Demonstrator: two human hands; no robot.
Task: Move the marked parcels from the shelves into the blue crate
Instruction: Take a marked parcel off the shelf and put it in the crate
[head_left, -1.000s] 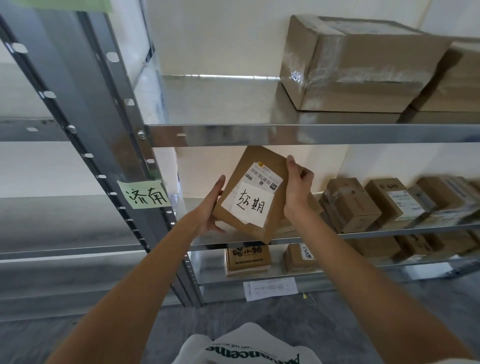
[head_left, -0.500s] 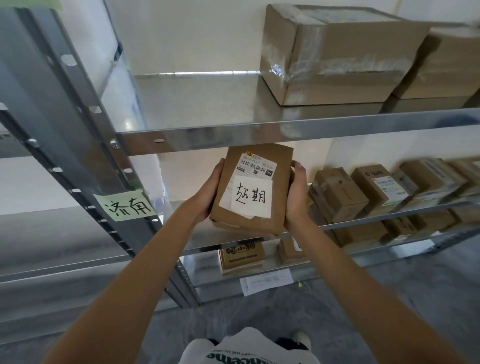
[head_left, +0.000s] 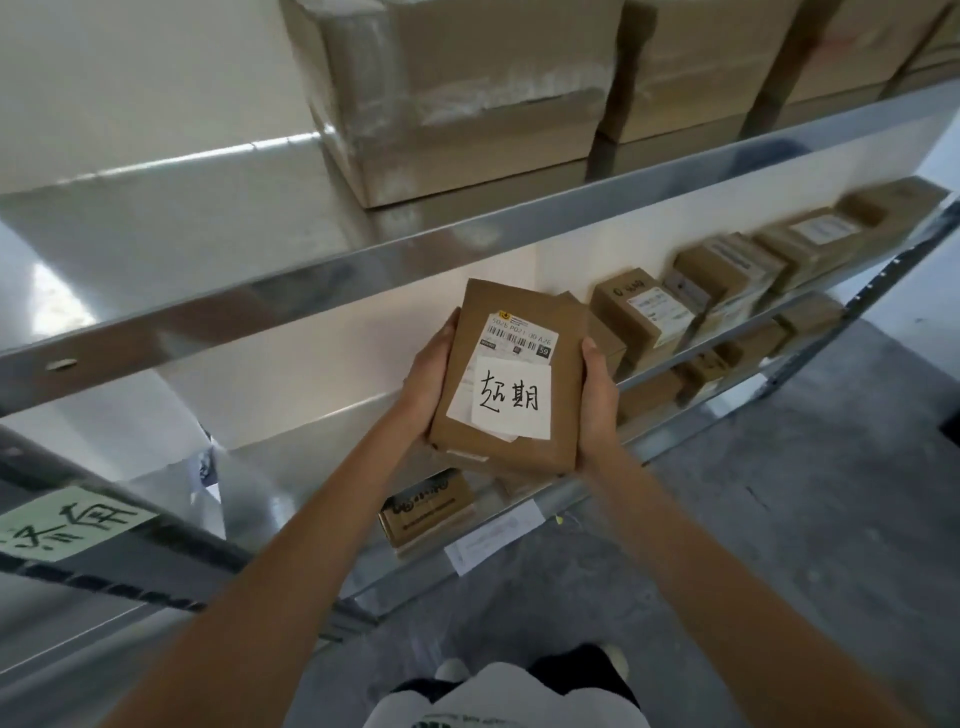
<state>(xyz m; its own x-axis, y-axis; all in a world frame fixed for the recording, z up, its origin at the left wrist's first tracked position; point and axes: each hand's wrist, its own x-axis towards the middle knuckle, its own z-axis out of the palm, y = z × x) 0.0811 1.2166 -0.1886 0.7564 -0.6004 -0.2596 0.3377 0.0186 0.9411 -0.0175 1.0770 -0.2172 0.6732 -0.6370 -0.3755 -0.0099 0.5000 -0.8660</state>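
I hold a flat brown cardboard parcel (head_left: 524, 317) in front of the metal shelving, clear of the shelf. It carries a barcode label and a white note with handwritten black characters. My left hand (head_left: 428, 374) grips its left edge, and my right hand (head_left: 598, 400) grips its right edge, fingers wrapped behind. The parcel faces up toward me. No blue crate is in view.
Metal shelf rails (head_left: 467, 234) run across the view. Large taped boxes (head_left: 457, 93) fill the upper shelf. Several small parcels (head_left: 644, 306) line the middle shelf to the right, more below (head_left: 426, 506). A green handwritten tag (head_left: 67, 522) sticks to the upright. Grey floor lies at the right.
The parcel has turned from tilted to straight and come out from the shelf toward me, held in both hands. My view has swung to the left and tilted.
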